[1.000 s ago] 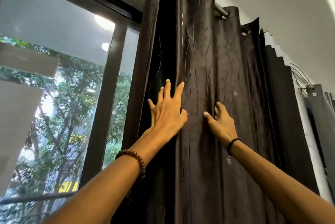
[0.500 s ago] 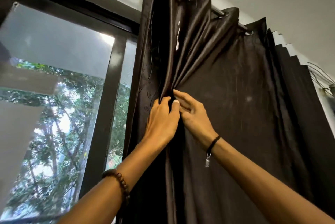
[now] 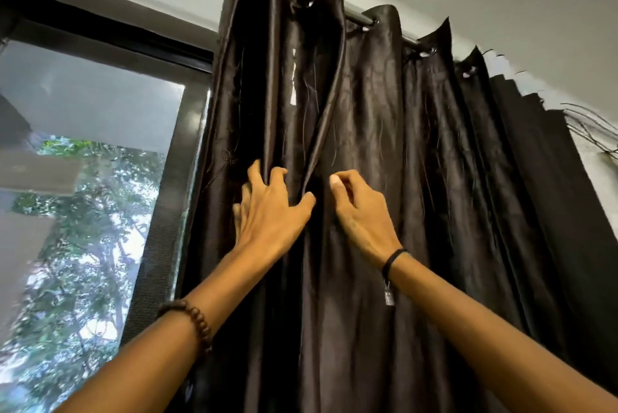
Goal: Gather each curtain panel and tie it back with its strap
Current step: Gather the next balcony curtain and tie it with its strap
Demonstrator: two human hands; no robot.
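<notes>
A dark brown satin curtain panel (image 3: 434, 178) hangs by its eyelets from a metal rod (image 3: 356, 17) and fills the middle and right of the view. My left hand (image 3: 271, 212) grips a bunch of gathered folds at the panel's left edge, fingers curled round them and thumb pressed on the nearest fold. My right hand (image 3: 363, 212) lies just to the right, apart from the left. Its fingers are loosely bent against the flat fabric and no fold shows in its grasp. No strap is in view.
A window (image 3: 93, 152) with a dark frame (image 3: 167, 198) stands to the left of the panel, trees outside. The white ceiling is close above the rod. Loose wires (image 3: 588, 125) stick out of the wall at the far right.
Both hands first lay flat on the curtain, then met and bunched a fold. My right hand has now moved right, off that fold, which my left hand keeps. The view tilted upward.
</notes>
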